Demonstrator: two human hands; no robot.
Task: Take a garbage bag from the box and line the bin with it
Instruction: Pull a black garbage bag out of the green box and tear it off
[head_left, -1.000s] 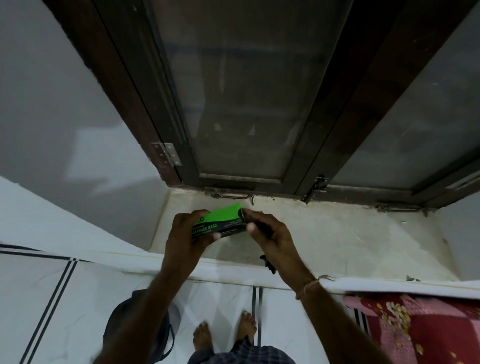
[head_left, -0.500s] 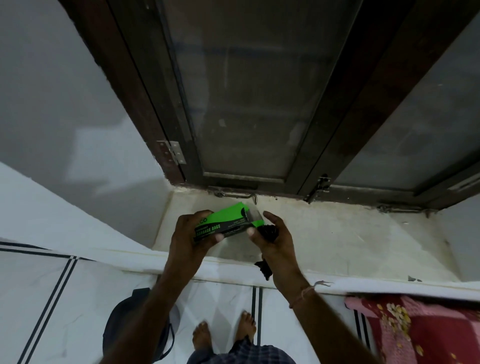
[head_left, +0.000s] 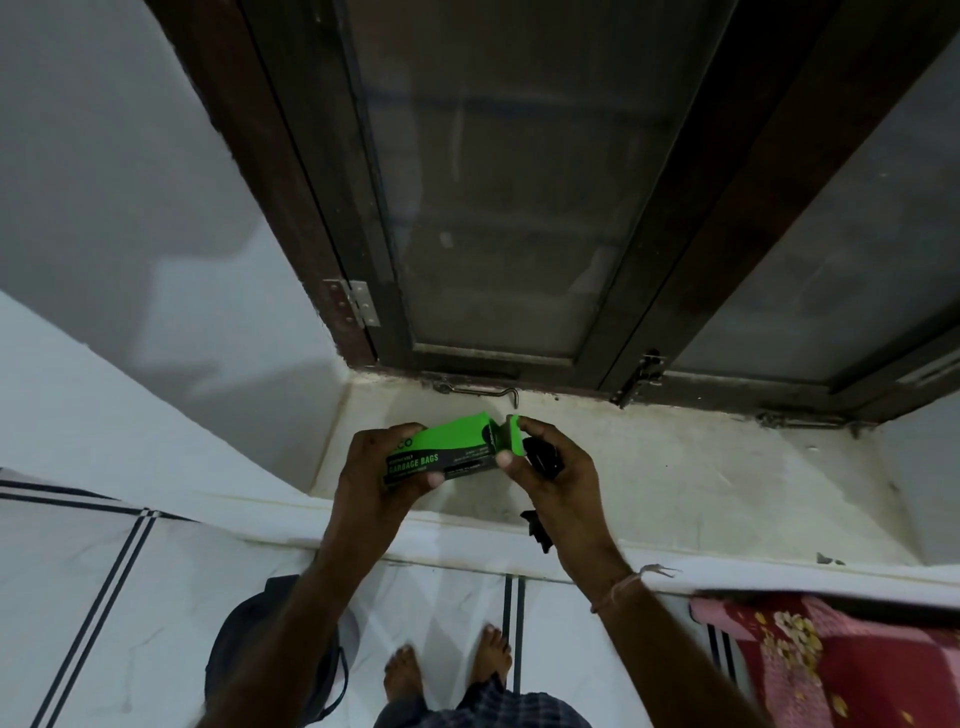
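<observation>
The green and black garbage bag box is held in the air above the pale window sill, its right end flap open. The left hand is wrapped around the left end of the box. The right hand, at the open end, pinches the flap with its fingertips and clutches a black garbage bag against its palm. The bin stands on the floor, below and left of the box.
</observation>
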